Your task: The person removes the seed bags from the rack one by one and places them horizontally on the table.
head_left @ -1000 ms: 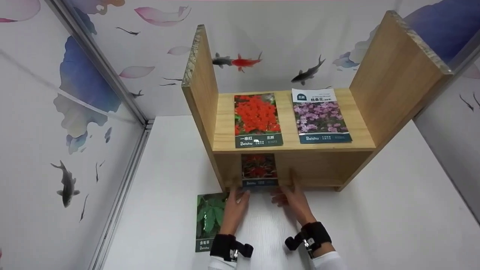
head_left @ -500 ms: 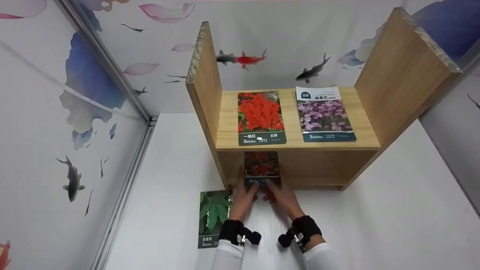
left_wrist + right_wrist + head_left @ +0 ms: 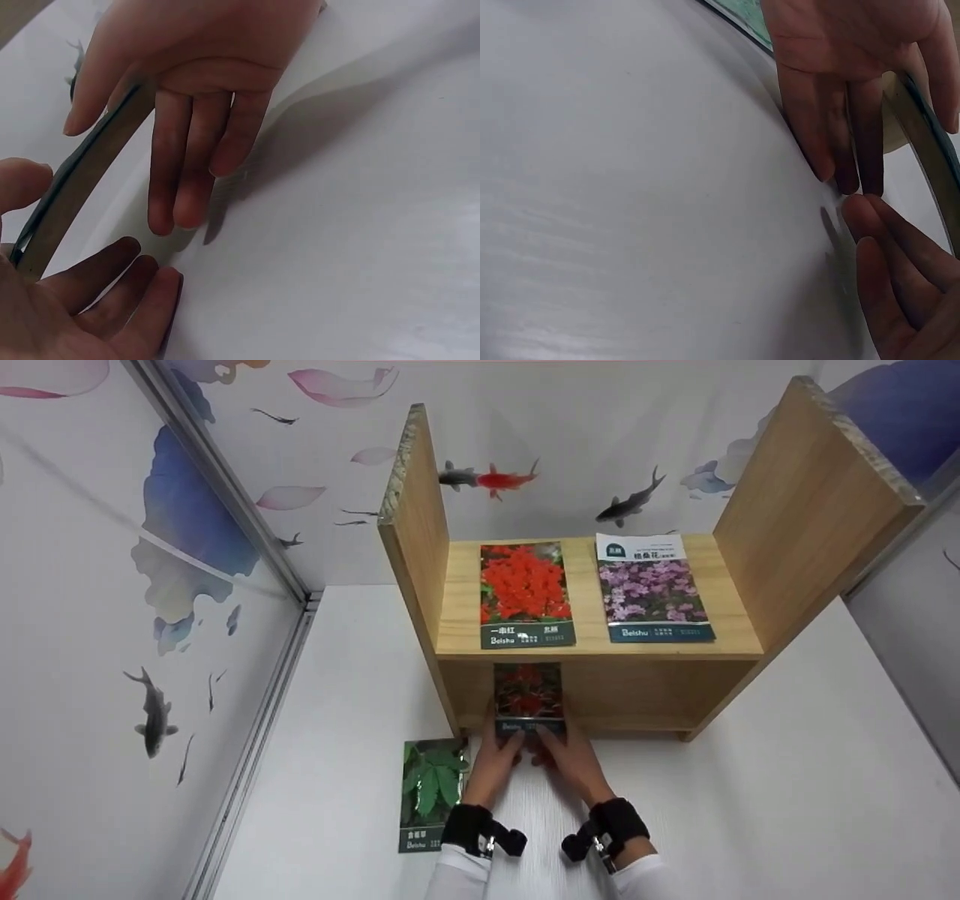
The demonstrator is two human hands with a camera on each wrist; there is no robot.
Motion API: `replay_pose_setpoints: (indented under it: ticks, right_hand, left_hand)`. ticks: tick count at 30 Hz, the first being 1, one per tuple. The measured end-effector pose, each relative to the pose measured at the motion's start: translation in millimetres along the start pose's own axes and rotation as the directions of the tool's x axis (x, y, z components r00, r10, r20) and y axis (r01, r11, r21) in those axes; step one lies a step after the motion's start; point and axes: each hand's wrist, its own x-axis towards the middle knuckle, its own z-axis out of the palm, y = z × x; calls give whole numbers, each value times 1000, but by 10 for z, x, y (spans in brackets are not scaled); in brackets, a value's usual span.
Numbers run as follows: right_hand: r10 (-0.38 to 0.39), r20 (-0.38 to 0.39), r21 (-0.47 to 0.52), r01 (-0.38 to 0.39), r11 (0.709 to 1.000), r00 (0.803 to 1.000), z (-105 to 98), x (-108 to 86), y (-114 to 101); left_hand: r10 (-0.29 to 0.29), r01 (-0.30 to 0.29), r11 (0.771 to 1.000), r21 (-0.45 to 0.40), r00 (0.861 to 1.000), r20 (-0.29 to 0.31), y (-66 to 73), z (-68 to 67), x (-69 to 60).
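Note:
A seed packet (image 3: 529,690) with red flowers lies at the front of the lower shelf, partly under the upper board. My left hand (image 3: 493,761) grips its lower left corner, thumb on the dark bottom band. At the lower right corner my right hand (image 3: 576,761) grips likewise. In the left wrist view, the remaining fingers (image 3: 184,161) of the right hand hang below the shelf edge (image 3: 82,180). The left hand (image 3: 855,45) shows at the top of the right wrist view. A seed packet with green leaves (image 3: 431,784) lies on the table beside the left hand.
On the upper board (image 3: 465,585) of the wooden shelf lie a red-flower packet (image 3: 527,596) and a pink-flower packet (image 3: 655,589). Tall side panels (image 3: 814,495) flank them. The white table (image 3: 352,682) meets printed walls at the left and back.
My right hand has moved left to the packet's lower right corner. Both thumbs now rest on its bottom band. The head view has shifted slightly.

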Motion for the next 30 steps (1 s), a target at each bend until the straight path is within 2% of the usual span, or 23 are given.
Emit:
replay_pose_setpoints:
  ticks: [5, 7, 9, 12, 14, 16, 20, 23, 25, 30]
  right_hand:
    - [-15, -117, -65, 8, 998, 993, -13, -11, 153]
    - [-13, -178, -57, 3, 998, 984, -17, -30, 168]
    - [-4, -215, -3, 4, 1000, 977, -23, -58, 139]
    - [9, -204, 120, 16, 993, 979, -23, -116, 50]
    - [18, -180, 140, 8, 990, 984, -18, -158, -7]
    - [29, -150, 137, -8, 991, 988, -13, -194, -36]
    - [54, -135, 75, -44, 996, 989, -23, -240, 22]
    - [30, -133, 30, -26, 999, 991, -47, -268, 129]
    - [7, -134, 4, -7, 1000, 991, -61, -294, 200]
    - [-28, -144, -25, 25, 999, 989, -61, -376, 276]
  left_hand:
    - [4, -3, 999, 50, 1000, -5, -170, 8, 22]
    - [-7, 8, 996, 87, 1000, -14, -235, 23, 24]
    - [-13, 17, 991, 132, 999, -31, -272, 42, 16]
    - [-12, 23, 983, 181, 998, -59, -293, 59, -14]
    - [-14, 30, 978, 204, 997, -77, -296, 63, -43]
    - [-27, 43, 980, 195, 996, -83, -292, 60, -78]
    - [-18, 21, 998, 65, 999, -48, -290, 26, -145]
    - [1, -1, 999, -39, 1000, -17, -269, -1, -209]
    - [-2, 1, 997, -76, 1000, -10, -225, -7, -264]
    - [-18, 17, 997, -72, 1000, -14, -64, -4, -400]
